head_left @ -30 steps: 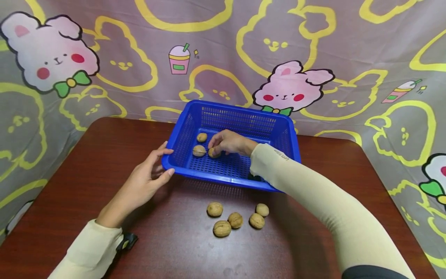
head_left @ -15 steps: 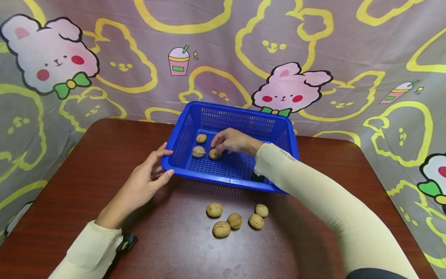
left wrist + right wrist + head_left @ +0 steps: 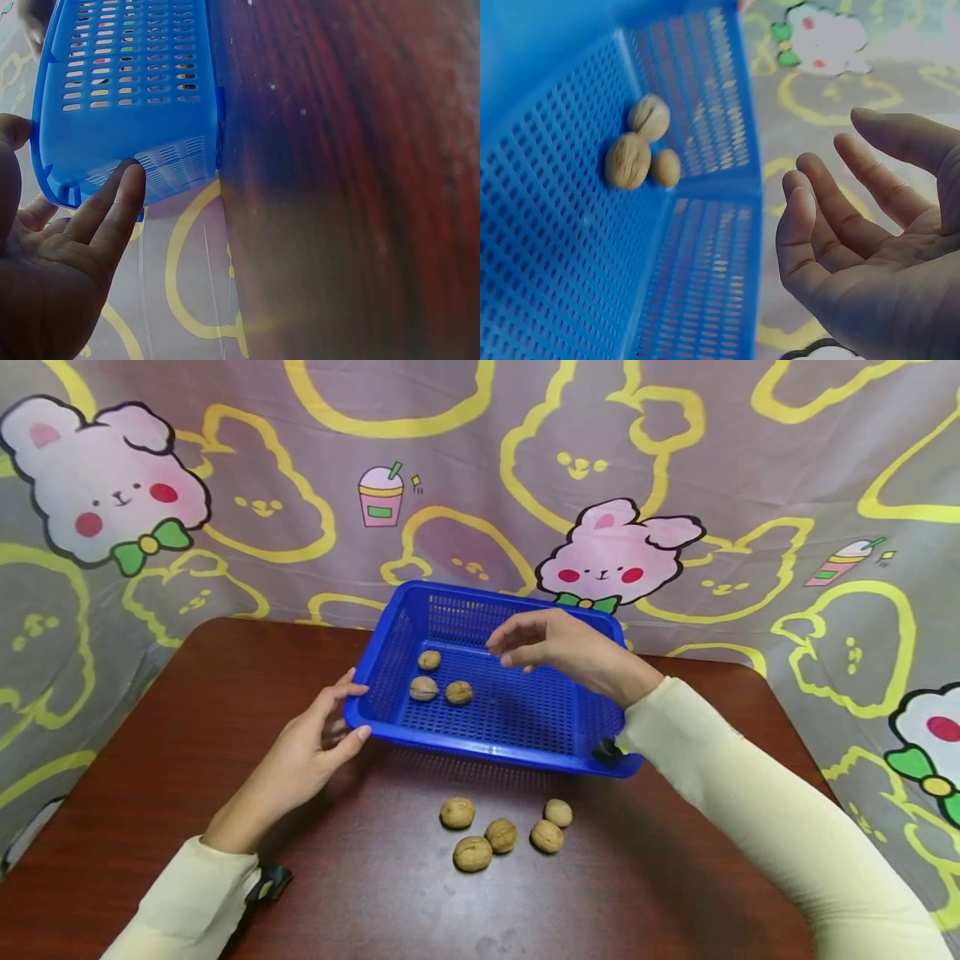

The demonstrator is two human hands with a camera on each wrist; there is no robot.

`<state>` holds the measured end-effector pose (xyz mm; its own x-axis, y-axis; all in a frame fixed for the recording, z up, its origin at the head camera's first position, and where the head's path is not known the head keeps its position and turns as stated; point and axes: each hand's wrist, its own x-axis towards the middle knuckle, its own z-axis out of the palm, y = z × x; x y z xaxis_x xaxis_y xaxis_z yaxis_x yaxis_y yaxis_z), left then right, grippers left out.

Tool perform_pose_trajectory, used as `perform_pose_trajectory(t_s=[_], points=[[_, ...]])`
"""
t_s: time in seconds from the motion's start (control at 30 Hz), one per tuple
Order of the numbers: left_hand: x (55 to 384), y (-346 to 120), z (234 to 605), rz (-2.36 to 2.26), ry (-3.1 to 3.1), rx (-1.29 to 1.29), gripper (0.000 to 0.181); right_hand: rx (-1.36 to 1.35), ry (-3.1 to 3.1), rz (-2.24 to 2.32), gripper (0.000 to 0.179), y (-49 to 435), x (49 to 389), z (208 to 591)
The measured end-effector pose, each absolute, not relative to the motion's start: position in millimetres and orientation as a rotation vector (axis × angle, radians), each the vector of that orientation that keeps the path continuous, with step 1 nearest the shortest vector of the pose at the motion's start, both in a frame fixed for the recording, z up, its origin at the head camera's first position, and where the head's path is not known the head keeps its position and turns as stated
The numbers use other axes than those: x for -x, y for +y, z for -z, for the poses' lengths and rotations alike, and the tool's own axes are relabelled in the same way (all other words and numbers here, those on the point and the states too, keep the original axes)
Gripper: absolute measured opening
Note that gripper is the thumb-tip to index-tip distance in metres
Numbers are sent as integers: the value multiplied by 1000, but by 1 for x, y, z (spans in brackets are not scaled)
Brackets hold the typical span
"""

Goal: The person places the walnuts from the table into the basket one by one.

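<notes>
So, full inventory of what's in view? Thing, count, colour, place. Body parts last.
Basket: 1, blue, on the table toward its far side
Walnuts in the basket: 3, brown, grouped on the left part of its floor
Walnuts on the table: 5, brown, on the near side of the basket
Table: 1, reddish brown, under everything
Printed cloth: count unclear, greyish with yellow outlines, behind and beside the table
Wrist pieces: 2, black, one at each cuff
Sleeves: 2, cream, one on each arm
Left hand: 1, bare, touching the basket's left end
Right hand: 1, bare, above the basket, holding nothing
</notes>
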<state>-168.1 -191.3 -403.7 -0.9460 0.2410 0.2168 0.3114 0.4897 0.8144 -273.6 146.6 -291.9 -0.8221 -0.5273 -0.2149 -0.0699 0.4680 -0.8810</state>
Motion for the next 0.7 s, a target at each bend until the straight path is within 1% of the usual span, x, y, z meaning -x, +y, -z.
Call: perform_pose_trajectory(t_s=[0.17, 0.3, 0.5, 0.7], points=[[168, -191, 405, 1469, -2647, 485, 49, 551, 2276, 1335, 25, 172, 232, 283], [169, -191, 405, 1472, -2643, 486, 50, 573, 2275, 1330, 23, 187, 196, 287], [169, -190, 405, 1479, -2635, 488, 49, 704, 2198, 1408, 21, 203, 150, 305], [168, -190, 405, 1472, -2652, 472, 50, 828, 2042, 1583, 23, 217, 122, 333]])
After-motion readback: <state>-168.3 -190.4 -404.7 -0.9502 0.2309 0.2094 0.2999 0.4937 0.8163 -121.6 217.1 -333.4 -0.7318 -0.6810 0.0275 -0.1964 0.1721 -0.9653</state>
